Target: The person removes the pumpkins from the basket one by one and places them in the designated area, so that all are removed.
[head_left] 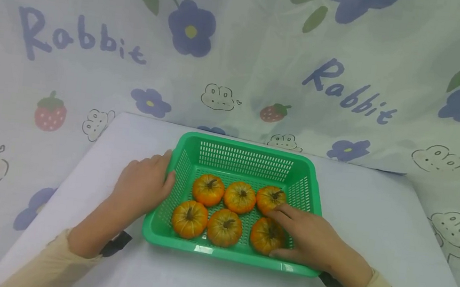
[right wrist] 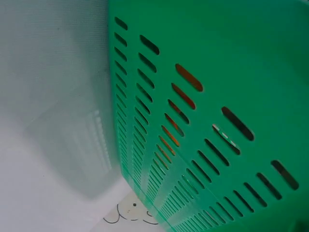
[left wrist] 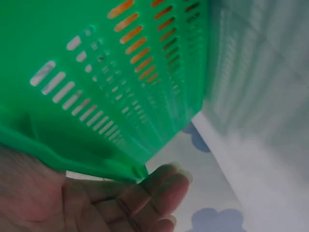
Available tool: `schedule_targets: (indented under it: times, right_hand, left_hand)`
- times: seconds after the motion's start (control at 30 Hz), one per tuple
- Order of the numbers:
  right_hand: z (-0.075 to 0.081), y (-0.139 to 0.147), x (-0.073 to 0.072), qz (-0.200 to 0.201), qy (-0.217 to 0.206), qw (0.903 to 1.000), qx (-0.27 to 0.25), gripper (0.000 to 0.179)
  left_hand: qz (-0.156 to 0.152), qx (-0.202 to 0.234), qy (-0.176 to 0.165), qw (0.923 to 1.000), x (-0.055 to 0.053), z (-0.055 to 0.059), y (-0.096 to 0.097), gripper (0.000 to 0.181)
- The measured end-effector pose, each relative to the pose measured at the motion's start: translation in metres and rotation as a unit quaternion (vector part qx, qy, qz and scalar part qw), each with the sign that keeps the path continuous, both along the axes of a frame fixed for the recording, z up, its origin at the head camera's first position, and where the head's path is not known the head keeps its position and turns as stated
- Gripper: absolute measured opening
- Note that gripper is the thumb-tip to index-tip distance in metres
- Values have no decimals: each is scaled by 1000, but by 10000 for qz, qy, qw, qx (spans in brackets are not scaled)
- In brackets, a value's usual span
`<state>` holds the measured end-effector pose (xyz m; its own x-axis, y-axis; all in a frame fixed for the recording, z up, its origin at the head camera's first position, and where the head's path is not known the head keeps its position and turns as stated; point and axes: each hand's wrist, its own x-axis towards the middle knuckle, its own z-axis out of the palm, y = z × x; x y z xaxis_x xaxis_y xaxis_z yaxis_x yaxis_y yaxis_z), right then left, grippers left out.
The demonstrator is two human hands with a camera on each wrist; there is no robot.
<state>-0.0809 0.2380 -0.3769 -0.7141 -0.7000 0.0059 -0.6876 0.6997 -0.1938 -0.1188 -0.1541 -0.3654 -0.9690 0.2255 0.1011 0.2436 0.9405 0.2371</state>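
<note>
A green plastic basket (head_left: 251,144) with slotted walls holds several small orange pumpkins in two rows. At its left side my left hand (head_left: 143,183) grips the rim, thumb over the inside edge and fingers along the outside. The left wrist view has those fingers (left wrist: 161,193) beneath the rim of the basket (left wrist: 43,29). My right hand (head_left: 308,237) reaches over the right rim and holds the front right pumpkin (head_left: 265,236), fingers over its far side and thumb at its near side. Just behind lies another pumpkin (head_left: 268,199). The right wrist view has only the basket's outer wall (right wrist: 217,43); the hand is hidden there.
The basket stands on a white table (head_left: 205,283). Behind the table hangs a pale cloth (head_left: 245,46) printed with flowers, strawberries and rabbits. The other pumpkins, such as the front left pumpkin (head_left: 189,220), sit close together on the basket's bottom.
</note>
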Motion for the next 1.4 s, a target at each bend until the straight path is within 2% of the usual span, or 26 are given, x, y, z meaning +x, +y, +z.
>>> schedule_targets:
  times: [0.17, 0.27, 0.5, 0.7, 1.13, 1.4]
  right_hand:
    - [-1, -2, -1, -9, -21, 10000, 76, 75]
    - [-2, -2, -2, 25, 9, 9999, 114, 73]
    - [-1, -2, -3, 94, 125, 9995, 283, 70]
    - [-1, -1, -4, 105, 130, 9992, 369, 69]
    - [0, -4, -4, 131, 42, 9990, 414, 66]
    - [1, -5, -4, 111, 26, 9987, 493, 67]
  left_hand:
    - [294, 181, -419, 9985, 2, 2, 8, 60]
    - [448, 191, -516, 9975, 4, 1, 12, 59]
    - [622, 314, -467, 9965, 7, 1, 16, 51]
    - [743, 444, -645, 9942, 8, 1, 17, 43]
    - [823, 192, -754, 9936, 8, 3, 18, 36]
    - [882, 304, -854, 9920, 7, 4, 17, 36]
